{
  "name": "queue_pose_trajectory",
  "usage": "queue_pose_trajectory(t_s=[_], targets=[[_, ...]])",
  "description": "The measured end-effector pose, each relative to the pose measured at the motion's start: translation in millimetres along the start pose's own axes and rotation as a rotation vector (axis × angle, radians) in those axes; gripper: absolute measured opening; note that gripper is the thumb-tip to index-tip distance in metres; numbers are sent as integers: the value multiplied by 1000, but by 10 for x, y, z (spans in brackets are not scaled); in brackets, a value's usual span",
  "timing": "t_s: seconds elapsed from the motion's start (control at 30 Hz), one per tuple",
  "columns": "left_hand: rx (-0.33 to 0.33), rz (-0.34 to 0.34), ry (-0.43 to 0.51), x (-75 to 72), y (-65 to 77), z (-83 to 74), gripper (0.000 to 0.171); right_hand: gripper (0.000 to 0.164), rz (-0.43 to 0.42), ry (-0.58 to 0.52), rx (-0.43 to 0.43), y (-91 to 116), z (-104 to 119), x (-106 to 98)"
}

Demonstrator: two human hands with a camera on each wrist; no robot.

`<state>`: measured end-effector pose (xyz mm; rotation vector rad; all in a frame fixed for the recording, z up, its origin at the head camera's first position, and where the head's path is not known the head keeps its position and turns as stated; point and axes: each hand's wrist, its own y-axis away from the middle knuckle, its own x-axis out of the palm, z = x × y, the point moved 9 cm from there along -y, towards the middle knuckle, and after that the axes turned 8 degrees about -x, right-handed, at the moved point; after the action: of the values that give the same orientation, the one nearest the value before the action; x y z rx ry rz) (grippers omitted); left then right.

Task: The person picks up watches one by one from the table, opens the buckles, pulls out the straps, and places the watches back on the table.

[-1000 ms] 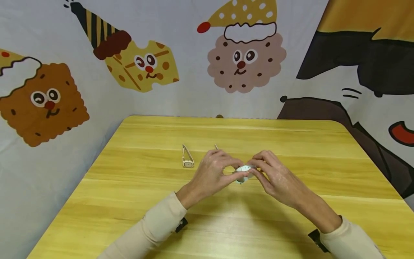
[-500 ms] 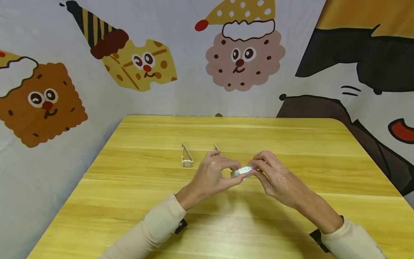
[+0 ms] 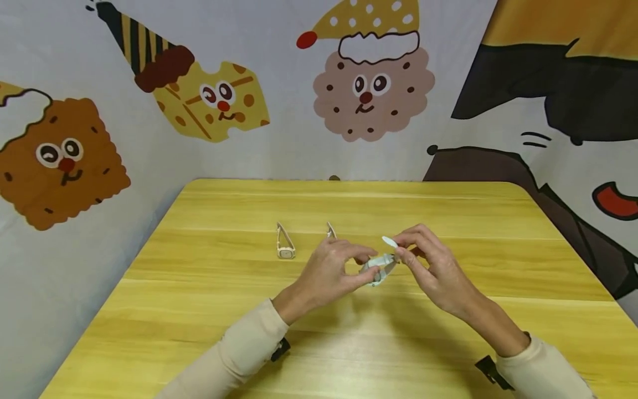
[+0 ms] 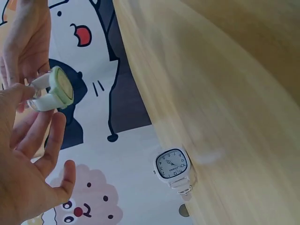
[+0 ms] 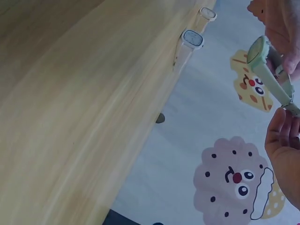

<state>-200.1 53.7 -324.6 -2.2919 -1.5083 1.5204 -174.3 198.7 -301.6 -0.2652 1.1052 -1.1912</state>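
Both hands hold a pale green wristwatch (image 4: 61, 88) above the table. In the head view my left hand (image 3: 330, 269) grips the watch's band between thumb and fingers. My right hand (image 3: 441, 271) pinches the strap near its buckle, and the pale strap end (image 3: 389, 241) sticks up beyond the fingertips. The band forms a closed loop in the right wrist view, with the round-edged case (image 5: 258, 50) away from the right hand. Fingers partly hide the buckle, so how it is fastened cannot be told.
On the wooden table (image 3: 224, 332) a beige watch (image 3: 286, 252) stands to the left. A white watch (image 3: 331, 229) stands beyond my left hand, partly hidden by it in the head view. A cloth with cartoon figures (image 3: 294, 111) hangs behind the table.
My right hand has shifted slightly right and changed its pinch. The strap end now points up and free of the loop, and the watch has tilted in my left hand.
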Motion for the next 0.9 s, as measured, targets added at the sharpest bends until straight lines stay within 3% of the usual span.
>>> queue_pose_trajectory(t_s=[0.33,0.57,0.7,0.9], targets=[[-49,23,-11,37,-5,29,23,23,-63,-197,110,12,-88,54],[11,28,127,26,-22,-28,13,25,-54,-224,96,-2,-65,122],[8,4,117,-9,-19,-14,8,25,-46,-236,110,-3,-73,145],[-5,-46,128,-92,-17,-3,5,28,35,-214,198,80,-162,225]])
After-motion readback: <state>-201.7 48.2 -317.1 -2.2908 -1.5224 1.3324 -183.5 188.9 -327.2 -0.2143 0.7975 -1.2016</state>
